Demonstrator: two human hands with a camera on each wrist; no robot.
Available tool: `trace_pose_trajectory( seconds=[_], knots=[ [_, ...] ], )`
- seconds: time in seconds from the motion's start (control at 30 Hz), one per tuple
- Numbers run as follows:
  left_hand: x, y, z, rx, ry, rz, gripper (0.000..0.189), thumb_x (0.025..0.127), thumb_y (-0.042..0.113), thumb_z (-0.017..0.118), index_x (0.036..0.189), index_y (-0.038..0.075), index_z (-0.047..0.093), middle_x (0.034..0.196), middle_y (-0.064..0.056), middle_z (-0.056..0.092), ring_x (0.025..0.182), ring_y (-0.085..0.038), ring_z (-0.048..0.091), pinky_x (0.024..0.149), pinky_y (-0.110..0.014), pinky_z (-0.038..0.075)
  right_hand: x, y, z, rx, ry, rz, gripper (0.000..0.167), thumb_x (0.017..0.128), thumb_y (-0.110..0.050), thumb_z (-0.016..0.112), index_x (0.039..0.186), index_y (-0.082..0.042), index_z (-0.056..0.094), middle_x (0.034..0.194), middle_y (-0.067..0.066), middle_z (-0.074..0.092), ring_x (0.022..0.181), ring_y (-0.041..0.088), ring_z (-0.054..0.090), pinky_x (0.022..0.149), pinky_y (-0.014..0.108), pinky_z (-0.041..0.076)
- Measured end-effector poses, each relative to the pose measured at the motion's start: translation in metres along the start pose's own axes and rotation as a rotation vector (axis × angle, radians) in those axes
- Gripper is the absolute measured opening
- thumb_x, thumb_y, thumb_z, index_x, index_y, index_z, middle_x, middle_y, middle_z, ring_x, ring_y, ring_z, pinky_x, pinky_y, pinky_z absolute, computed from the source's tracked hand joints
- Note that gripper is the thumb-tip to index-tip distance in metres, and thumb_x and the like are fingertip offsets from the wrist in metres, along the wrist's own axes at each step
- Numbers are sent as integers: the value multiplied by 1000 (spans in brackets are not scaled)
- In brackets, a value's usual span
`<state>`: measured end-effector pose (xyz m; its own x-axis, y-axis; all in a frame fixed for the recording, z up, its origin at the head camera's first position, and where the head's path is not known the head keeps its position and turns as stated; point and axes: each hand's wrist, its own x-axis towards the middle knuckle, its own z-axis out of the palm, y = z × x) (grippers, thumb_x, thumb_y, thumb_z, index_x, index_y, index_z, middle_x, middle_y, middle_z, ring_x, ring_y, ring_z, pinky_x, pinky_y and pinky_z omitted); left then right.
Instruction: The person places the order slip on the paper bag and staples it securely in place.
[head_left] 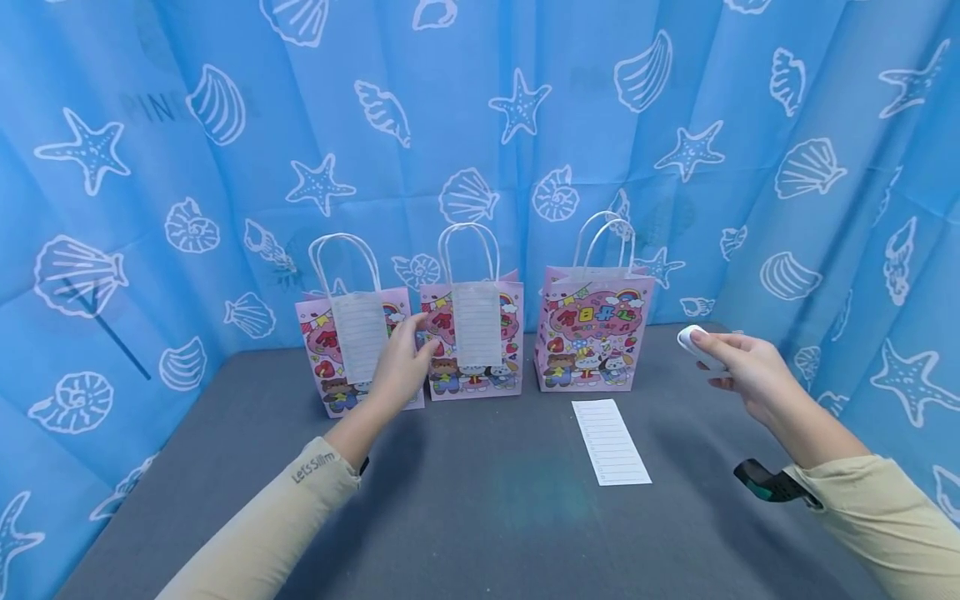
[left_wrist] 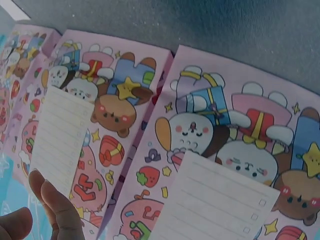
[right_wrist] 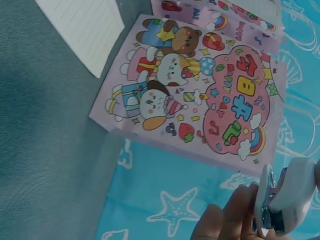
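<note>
My right hand [head_left: 750, 371] grips a small white stapler [right_wrist: 287, 197] off to the right of the bags, and the metal inside its mouth shows in the right wrist view. My left hand [head_left: 401, 362] is held up in front of the gap between the left pink paper bag [head_left: 311, 337] and the middle pink paper bag [head_left: 510, 379], thumb and fingers apart with nothing between them. A lined paper strip [head_left: 358, 337] hangs on the left bag's front, and another lined strip [head_left: 477, 325] on the middle bag's. The right bag [head_left: 592, 329] bears no strip on its front.
A loose lined paper strip [head_left: 611, 442] lies on the grey table [head_left: 465, 517] before the right bag. All three bags stand in a row with white handles up. Behind them hangs a blue curtain [head_left: 465, 108] printed with shells and starfish.
</note>
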<state>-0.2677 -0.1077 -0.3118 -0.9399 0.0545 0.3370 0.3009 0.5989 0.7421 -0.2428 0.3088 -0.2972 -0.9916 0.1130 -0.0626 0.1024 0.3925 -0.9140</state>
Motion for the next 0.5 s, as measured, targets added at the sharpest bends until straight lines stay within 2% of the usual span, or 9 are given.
trace_pose_trajectory(
  seconds=[0.1,0.3,0.5],
  knots=[
    [-4,-2,3,-11,3,-4,45,101,11,53,143,2,41,132,-16,51,62,-17,49,64,-33,44,-1,4,-2,-1,4,23,81,97,-51,50,141,15,33,140,30,29,85,4,51,69,24,51],
    [-12,-6,9,-29,-36,-38,45,101,13,53,143,2,41,133,-17,52,68,-17,54,67,-34,46,-5,14,-8,-16,6,95,84,97,-51,48,141,17,30,134,34,31,103,28,43,66,24,51],
    [-17,-8,16,-54,-64,-48,44,102,13,53,142,-1,41,131,-18,52,68,-17,59,63,-33,49,-6,23,-12,-23,-30,148,87,96,-55,46,141,17,29,127,30,35,99,26,42,68,25,52]
  ],
)
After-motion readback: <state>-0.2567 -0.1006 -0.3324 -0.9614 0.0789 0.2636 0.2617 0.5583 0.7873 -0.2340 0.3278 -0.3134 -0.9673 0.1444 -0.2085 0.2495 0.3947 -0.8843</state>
